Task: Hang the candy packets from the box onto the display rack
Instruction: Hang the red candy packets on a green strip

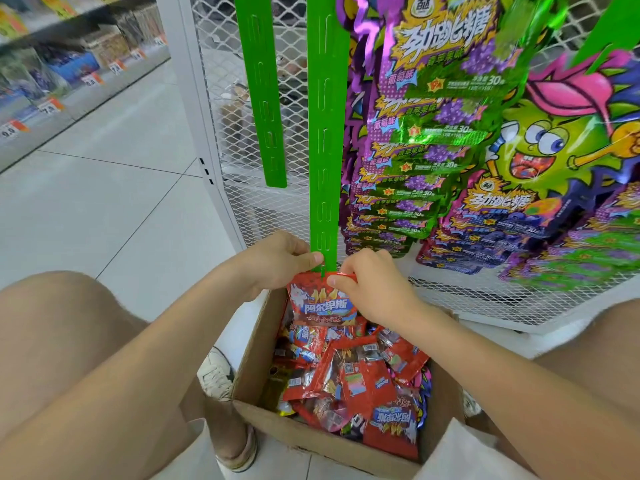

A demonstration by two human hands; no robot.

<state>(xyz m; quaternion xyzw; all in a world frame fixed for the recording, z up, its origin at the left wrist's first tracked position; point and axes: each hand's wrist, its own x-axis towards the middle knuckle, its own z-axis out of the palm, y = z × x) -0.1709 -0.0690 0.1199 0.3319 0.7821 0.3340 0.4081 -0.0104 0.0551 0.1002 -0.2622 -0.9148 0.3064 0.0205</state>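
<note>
A long green hanging strip (325, 133) with slotted hooks drops down in front of the white mesh rack (249, 140). My left hand (277, 261) pinches the strip's bottom end between thumb and fingers. My right hand (370, 285) pinches the top edge of a red candy packet (322, 303) and holds it against the strip's lowest hook. Below them an open cardboard box (252, 362) holds several more red packets (349, 379).
A second, shorter green strip (263, 98) hangs to the left. Purple and green candy packs (426, 133) hang in overlapping rows on the right. My knees flank the box. A tiled aisle (104, 188) and a shelf with price tags (52, 105) lie to the left.
</note>
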